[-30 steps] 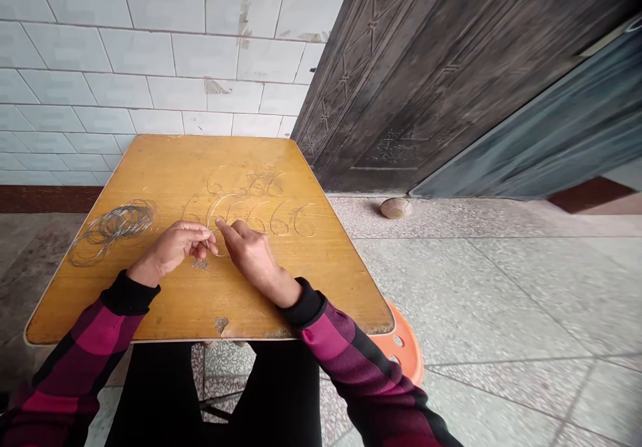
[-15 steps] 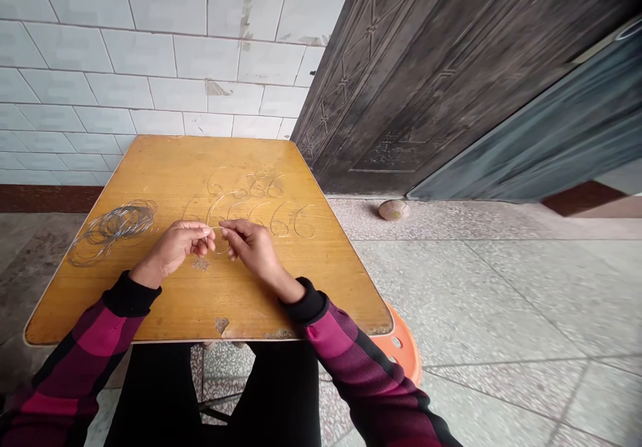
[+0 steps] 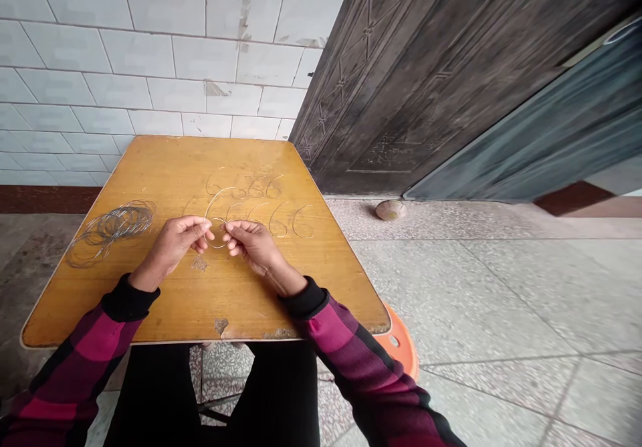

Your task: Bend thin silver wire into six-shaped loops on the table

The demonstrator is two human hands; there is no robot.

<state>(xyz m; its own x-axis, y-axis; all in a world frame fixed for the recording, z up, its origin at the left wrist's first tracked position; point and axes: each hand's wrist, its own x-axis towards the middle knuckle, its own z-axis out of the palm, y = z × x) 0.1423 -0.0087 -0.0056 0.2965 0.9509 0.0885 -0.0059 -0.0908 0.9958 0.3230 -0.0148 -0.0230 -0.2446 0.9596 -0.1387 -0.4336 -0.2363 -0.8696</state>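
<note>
A thin metal wire (image 3: 217,246), bent into a loop with a long curved tail, is held between my two hands above the table. My left hand (image 3: 181,236) pinches the loop's left side between thumb and fingers. On its right side, my right hand (image 3: 252,241) grips the same wire in a closed pinch. Beyond my hands lie several wires curled like a figure six, among them one at the right end of the near row (image 3: 303,235). A tangled bundle of wire (image 3: 118,223) rests to the left of my left hand.
The yellow wooden table (image 3: 165,313) has a chipped front edge and stands against a white tiled wall (image 3: 205,59). An orange stool (image 3: 401,343) shows under its right corner. A dark carved door (image 3: 401,99) and a roundish stone (image 3: 390,210) are to the right.
My right hand has shifted slightly right, and the wire loop between my hands now shows more fully, with its tail curving upward. The wires on the table lie as before.
</note>
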